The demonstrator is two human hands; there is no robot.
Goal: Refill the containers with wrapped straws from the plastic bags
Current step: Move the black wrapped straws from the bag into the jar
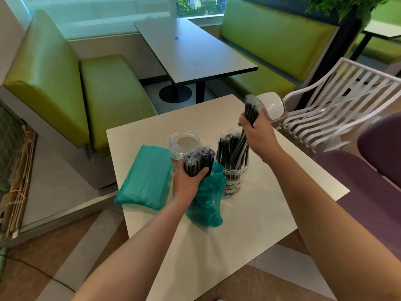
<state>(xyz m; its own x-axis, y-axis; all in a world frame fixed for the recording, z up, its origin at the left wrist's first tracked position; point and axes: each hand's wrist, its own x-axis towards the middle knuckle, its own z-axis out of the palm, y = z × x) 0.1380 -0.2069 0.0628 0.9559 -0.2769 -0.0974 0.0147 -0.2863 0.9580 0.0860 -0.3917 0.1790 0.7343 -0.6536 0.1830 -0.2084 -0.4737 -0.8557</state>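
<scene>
Straws: left hand (189, 179) grips a bundle (198, 160) over open bag (206, 200), left of jar (233, 170); right hand (258, 135) clamps another bundle (251, 111) above jar (half-filled). Probably light, slippery-wrapped; grip mid-length.

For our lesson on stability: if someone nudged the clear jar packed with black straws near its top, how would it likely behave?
The straw-filled jar would probably tip rather than slide: it is tall and narrow, and the straws stick out well above its rim, raising its weight. It looks like light plastic, so it likely gives little resistance. The right hand touching the straws may steady it for now.
</scene>
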